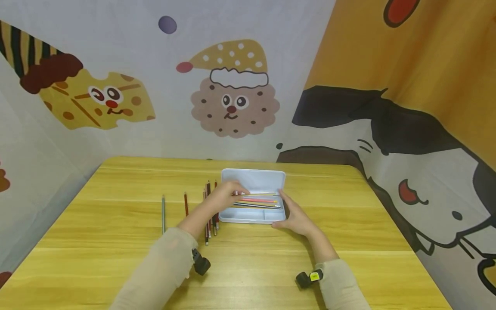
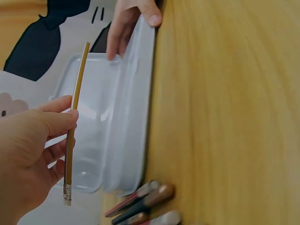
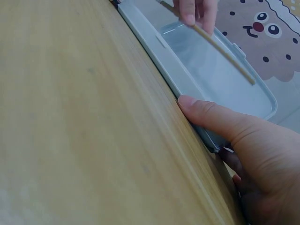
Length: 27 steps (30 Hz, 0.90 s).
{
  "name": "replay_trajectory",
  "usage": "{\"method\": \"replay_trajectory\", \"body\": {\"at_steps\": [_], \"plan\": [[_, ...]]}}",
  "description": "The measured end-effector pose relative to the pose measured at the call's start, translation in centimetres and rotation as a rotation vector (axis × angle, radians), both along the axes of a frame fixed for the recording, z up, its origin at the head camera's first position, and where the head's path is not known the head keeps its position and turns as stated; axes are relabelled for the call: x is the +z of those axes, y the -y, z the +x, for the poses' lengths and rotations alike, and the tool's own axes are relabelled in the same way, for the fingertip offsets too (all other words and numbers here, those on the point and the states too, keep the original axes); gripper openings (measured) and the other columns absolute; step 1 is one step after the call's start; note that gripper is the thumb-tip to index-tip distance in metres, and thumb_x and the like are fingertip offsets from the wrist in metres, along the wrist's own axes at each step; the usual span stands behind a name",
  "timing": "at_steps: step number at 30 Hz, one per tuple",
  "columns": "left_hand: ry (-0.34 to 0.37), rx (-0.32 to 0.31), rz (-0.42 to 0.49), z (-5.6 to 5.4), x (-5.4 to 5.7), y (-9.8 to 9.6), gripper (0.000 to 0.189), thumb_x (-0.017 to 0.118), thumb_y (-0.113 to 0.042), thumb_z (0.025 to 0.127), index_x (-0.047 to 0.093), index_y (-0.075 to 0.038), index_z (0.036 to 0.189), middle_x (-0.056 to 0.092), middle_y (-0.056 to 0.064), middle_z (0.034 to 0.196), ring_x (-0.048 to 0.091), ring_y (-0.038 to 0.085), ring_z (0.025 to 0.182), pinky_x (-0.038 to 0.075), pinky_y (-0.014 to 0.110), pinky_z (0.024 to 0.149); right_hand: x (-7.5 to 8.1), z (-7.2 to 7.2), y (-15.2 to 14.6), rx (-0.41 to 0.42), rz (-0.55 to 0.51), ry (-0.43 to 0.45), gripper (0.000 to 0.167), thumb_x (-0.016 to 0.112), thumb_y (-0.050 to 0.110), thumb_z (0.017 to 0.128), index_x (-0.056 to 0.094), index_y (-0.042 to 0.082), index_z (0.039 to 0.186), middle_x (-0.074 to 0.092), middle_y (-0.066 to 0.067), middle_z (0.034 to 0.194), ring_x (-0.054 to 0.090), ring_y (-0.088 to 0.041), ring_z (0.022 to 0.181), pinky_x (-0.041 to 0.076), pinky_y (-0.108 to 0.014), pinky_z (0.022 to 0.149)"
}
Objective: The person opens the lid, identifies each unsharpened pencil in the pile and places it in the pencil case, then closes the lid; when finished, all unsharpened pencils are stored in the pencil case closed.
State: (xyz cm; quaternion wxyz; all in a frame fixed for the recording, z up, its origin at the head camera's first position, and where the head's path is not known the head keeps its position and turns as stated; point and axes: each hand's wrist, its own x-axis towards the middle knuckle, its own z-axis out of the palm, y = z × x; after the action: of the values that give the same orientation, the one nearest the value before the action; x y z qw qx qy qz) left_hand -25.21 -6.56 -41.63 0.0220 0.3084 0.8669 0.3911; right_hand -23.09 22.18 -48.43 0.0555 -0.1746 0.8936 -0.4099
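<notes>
An open white pencil case (image 1: 248, 221) stands on the table with its lid (image 1: 257, 178) tipped up at the back. Over the case, my left hand (image 1: 225, 196) pinches a yellow pencil (image 2: 77, 89) between thumb and fingers, its eraser end toward the wrist. My right hand (image 1: 296, 217) grips the right end of the case, thumb (image 3: 206, 110) at the front corner and fingers round the back. Inside the case lie several pencils (image 1: 257, 200), side by side along its length, with small compartments at the front.
Left of the case lies a row of several dark and red pencils (image 1: 209, 211). Farther left are a single red-brown pencil (image 1: 186, 204) and a grey-green pencil (image 1: 163, 215). A printed curtain (image 1: 155, 142) hangs behind the wooden table (image 1: 252, 267).
</notes>
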Motion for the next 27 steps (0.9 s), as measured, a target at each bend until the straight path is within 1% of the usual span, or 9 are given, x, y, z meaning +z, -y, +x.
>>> {"method": "replay_trajectory", "body": {"at_steps": [4, 10, 13, 16, 20, 22, 27], "plan": [[0.000, 0.014, -0.002, -0.4, -1.1, -0.8, 0.023, 0.067, 0.003, 0.086, 0.074, -0.009, 0.105, 0.064, 0.002, 0.094, 0.055, 0.013, 0.084, 0.050, 0.026, 0.074, 0.0, 0.0, -0.1, 0.004, 0.001, -0.001, 0.120, 0.090, 0.033, 0.064, 0.013, 0.016, 0.155, 0.020, -0.013, 0.156, 0.017, -0.033, 0.141, 0.013, -0.052, 0.112], [-0.048, 0.030, -0.011, -0.9, -2.7, -1.2, 0.022, 0.070, 0.003, 0.083, 0.075, -0.008, 0.101, 0.061, -0.003, 0.085, 0.054, 0.012, 0.079, 0.049, 0.024, 0.070, -0.1, -0.1, -0.2, 0.007, 0.008, 0.000, 0.121, 0.090, 0.034, 0.064, 0.012, 0.016, 0.155, 0.019, -0.014, 0.156, 0.016, -0.035, 0.141, 0.013, -0.053, 0.112], [-0.071, 0.032, -0.023, -1.1, -3.3, -1.3, 0.022, 0.070, 0.003, 0.082, 0.075, -0.009, 0.100, 0.059, -0.004, 0.084, 0.053, 0.011, 0.077, 0.049, 0.023, 0.069, -0.1, -0.1, -0.2, 0.006, 0.006, 0.003, 0.121, 0.090, 0.034, 0.064, 0.012, 0.016, 0.155, 0.019, -0.013, 0.156, 0.016, -0.034, 0.141, 0.013, -0.054, 0.112], [-0.109, 0.029, -0.042, -1.2, -3.7, -1.4, 0.023, 0.070, 0.003, 0.082, 0.076, -0.011, 0.100, 0.058, -0.005, 0.083, 0.052, 0.011, 0.076, 0.048, 0.023, 0.068, 0.0, 0.0, -0.2, 0.005, 0.005, 0.006, 0.121, 0.090, 0.033, 0.064, 0.012, 0.016, 0.155, 0.019, -0.013, 0.156, 0.016, -0.034, 0.141, 0.013, -0.054, 0.111], [-0.189, 0.017, -0.068, -1.2, -3.9, -1.7, 0.022, 0.071, 0.002, 0.082, 0.076, -0.011, 0.099, 0.060, -0.003, 0.079, 0.050, 0.012, 0.073, 0.045, 0.026, 0.068, 0.2, 0.0, -0.1, 0.006, 0.009, 0.014, 0.121, 0.090, 0.031, 0.064, 0.012, 0.016, 0.155, 0.019, -0.012, 0.156, 0.016, -0.034, 0.141, 0.013, -0.053, 0.112], [-0.214, 0.020, -0.072, -1.1, -4.0, -1.8, 0.021, 0.071, 0.002, 0.082, 0.076, -0.010, 0.098, 0.061, -0.003, 0.078, 0.050, 0.013, 0.073, 0.045, 0.027, 0.069, 0.3, 0.0, -0.1, 0.005, 0.013, 0.017, 0.120, 0.090, 0.031, 0.064, 0.012, 0.016, 0.155, 0.019, -0.012, 0.156, 0.016, -0.033, 0.141, 0.013, -0.052, 0.112], [-0.276, 0.036, -0.082, -1.1, -4.3, -2.3, 0.019, 0.072, 0.001, 0.081, 0.077, -0.011, 0.096, 0.062, -0.002, 0.079, 0.052, 0.015, 0.076, 0.045, 0.030, 0.073, 0.4, 0.1, 0.0, 0.014, 0.008, 0.008, 0.120, 0.090, 0.031, 0.064, 0.012, 0.015, 0.155, 0.020, -0.014, 0.156, 0.016, -0.035, 0.141, 0.013, -0.053, 0.112]]}}
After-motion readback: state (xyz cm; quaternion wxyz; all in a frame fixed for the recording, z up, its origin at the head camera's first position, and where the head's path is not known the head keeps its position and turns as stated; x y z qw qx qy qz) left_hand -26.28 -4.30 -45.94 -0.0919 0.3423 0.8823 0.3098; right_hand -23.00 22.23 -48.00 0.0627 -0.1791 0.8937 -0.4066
